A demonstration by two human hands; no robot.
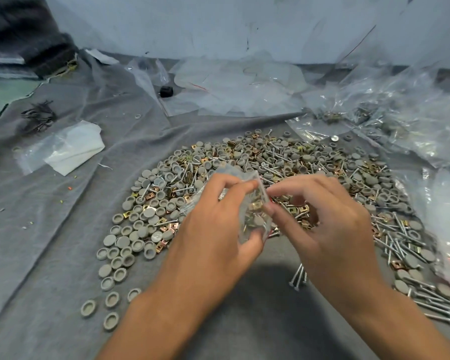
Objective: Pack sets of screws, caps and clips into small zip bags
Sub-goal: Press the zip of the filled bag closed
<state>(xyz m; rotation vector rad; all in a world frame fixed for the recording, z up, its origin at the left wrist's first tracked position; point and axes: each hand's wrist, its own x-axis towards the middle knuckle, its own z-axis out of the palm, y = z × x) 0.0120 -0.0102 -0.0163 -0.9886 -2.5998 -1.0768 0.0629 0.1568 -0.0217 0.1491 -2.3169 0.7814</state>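
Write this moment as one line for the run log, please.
step: closing bag | left hand: grips zip bag | right hand: pinches bag edge | bag: holds caps, clips | pile: loose on cloth

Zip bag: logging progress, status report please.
Both hands, left and right, pinch the zip bag. Caps and clips inside. Nothing in the way.

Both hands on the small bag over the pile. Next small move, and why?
Probably press the zip closed. The left hand and right hand both pinch the small zip bag, which already holds caps and gold clips; fingertips meet at its upper edge. I cannot tell whether screws are inside.
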